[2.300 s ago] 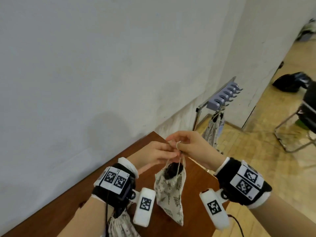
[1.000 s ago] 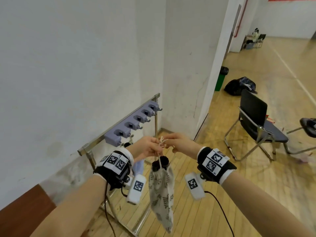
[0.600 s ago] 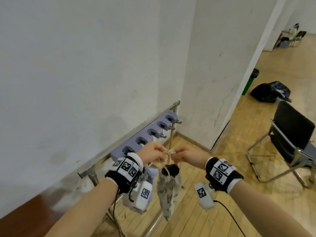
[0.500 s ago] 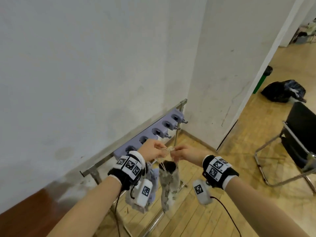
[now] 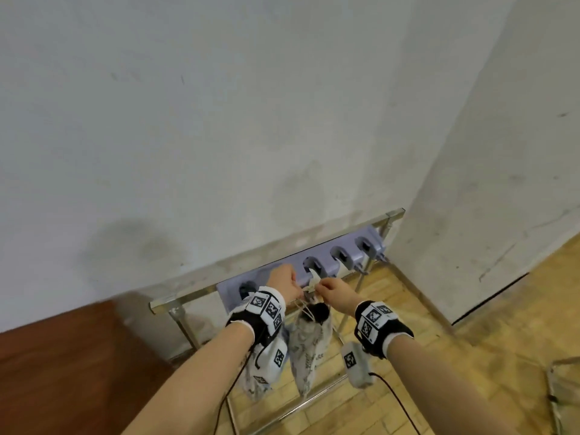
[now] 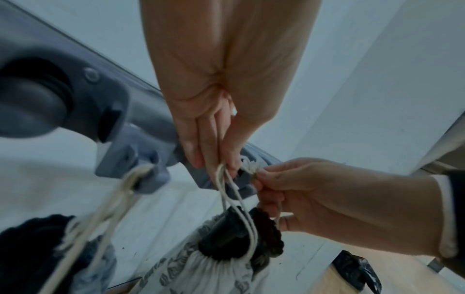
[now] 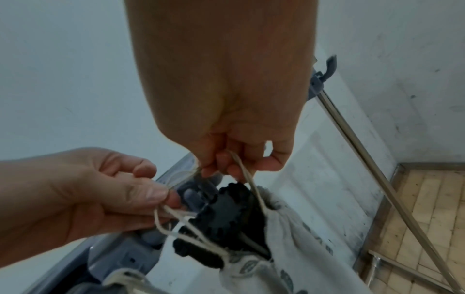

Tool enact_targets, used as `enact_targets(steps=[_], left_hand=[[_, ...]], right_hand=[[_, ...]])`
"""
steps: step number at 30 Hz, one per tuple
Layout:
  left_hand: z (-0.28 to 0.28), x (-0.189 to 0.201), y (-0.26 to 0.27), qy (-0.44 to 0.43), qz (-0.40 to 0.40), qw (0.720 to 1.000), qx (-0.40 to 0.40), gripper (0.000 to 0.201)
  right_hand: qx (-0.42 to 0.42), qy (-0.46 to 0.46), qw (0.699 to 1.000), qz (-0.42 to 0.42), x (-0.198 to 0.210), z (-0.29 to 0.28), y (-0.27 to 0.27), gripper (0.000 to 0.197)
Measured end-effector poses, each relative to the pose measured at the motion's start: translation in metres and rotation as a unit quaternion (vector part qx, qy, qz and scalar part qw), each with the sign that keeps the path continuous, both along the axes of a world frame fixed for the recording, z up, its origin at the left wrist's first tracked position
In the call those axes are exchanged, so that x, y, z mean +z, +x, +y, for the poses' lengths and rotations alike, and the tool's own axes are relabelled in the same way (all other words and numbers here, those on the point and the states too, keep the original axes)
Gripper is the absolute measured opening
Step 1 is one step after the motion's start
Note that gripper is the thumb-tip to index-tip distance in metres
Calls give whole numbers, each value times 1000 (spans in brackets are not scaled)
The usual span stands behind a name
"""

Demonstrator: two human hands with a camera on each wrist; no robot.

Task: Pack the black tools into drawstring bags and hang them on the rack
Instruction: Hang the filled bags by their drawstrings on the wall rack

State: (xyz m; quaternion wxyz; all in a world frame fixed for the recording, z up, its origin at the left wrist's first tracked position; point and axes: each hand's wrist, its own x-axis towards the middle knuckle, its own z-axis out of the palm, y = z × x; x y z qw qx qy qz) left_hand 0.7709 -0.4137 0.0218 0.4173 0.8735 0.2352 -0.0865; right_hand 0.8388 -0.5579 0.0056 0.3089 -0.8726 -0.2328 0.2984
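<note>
A pale leaf-print drawstring bag [image 5: 309, 343] hangs from its cords, and a black tool [image 5: 318, 312] pokes out of its mouth. My left hand [image 5: 293, 288] pinches one loop of the drawstring [image 6: 236, 202]. My right hand [image 5: 320, 287] pinches the knotted end and another strand. Both hands hold the cord spread right in front of the grey hook rack [image 5: 342, 257], near its second holder from the left. In the left wrist view, a second bag [image 6: 83, 264] hangs by its cord from a hook [image 6: 141, 169] to the left. The right wrist view shows the tool [image 7: 226, 210] in the bag mouth.
The rack sits on a metal frame [image 5: 175, 302] against a white wall, with a wall corner [image 5: 417, 215] on the right. A brown table [image 5: 62, 365] lies at the lower left. Wooden floor [image 5: 470, 372] spreads below and a chair leg [image 5: 555, 397] shows at the right edge.
The view has swung from the table to the rack. Both hands have carried the bag by its drawstring up to the hooks and spread the cord apart.
</note>
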Motion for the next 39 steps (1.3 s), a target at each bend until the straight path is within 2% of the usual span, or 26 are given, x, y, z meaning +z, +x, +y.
enact_targets(steps=[2, 5, 7, 10, 15, 19, 22, 25, 27, 31, 36, 39], left_hand=[[-7, -5, 8, 36, 27, 999, 5, 21], [-18, -13, 13, 109, 40, 993, 24, 62], [-25, -17, 9, 129, 48, 990, 17, 71], [-26, -22, 8, 131, 58, 990, 8, 74], [-24, -16, 7, 96, 46, 994, 0, 52], [-15, 0, -7, 38, 41, 998, -6, 18], [1, 8, -18, 22, 38, 999, 3, 18], [16, 13, -37, -32, 17, 999, 3, 17], [26, 18, -51, -51, -6, 999, -11, 14], [46, 32, -96, -56, -23, 997, -38, 12], [69, 46, -171, -78, -32, 990, -114, 15], [78, 49, -212, -78, -40, 988, -129, 16]], right_hand=[[3, 0, 1000, -2, -8, -1, 7, 34], [24, -4, 1000, 3, -25, 0, 14, 32], [32, -6, 999, 22, -38, 0, 14, 24], [29, 10, 998, 49, -51, 3, 13, 23], [45, 4, 997, 65, -56, 9, 16, 25], [29, 7, 998, 49, -32, 8, 14, 22], [-23, 33, 998, 57, -16, 6, 13, 29], [-76, 69, 993, 58, 5, 4, 0, 32], [-102, 82, 991, 40, 21, 1, -15, 26], [-161, 81, 983, 15, 32, -2, -65, 27], [-244, 110, 963, 0, 52, 4, -158, 24], [-256, 108, 960, -19, 65, 7, -219, 26]])
